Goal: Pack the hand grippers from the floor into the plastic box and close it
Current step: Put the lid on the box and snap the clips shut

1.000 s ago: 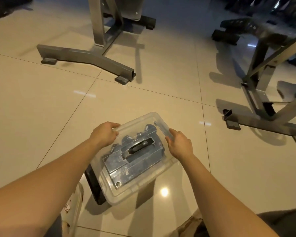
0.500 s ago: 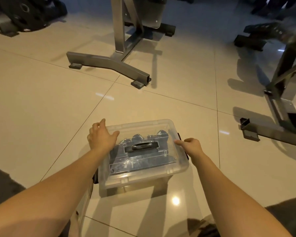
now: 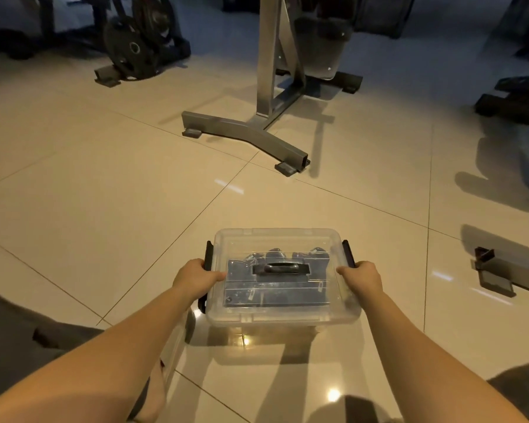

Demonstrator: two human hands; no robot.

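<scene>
The box (image 3: 283,312) is clear plastic with black latches (image 3: 208,254) and a black handle (image 3: 281,268); floor (image 3: 104,193) tiles are glossy beige; the stand (image 3: 251,132) is grey.

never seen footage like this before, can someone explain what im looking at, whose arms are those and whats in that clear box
There is no machine here. The picture comes from a wide-angle camera worn on a person's head, looking forward and down, so the two bare arms reaching in from the bottom are that person's own.

The left hand and the right hand grip the two short sides of a clear plastic box, next to its black side latches. The lid lies on top, with a black carry handle in the middle. Through the plastic you can dimly see the hand grippers packed inside.

The box is over a glossy tiled floor. Behind it stand a grey metal equipment frame and a black weight plate.
</scene>
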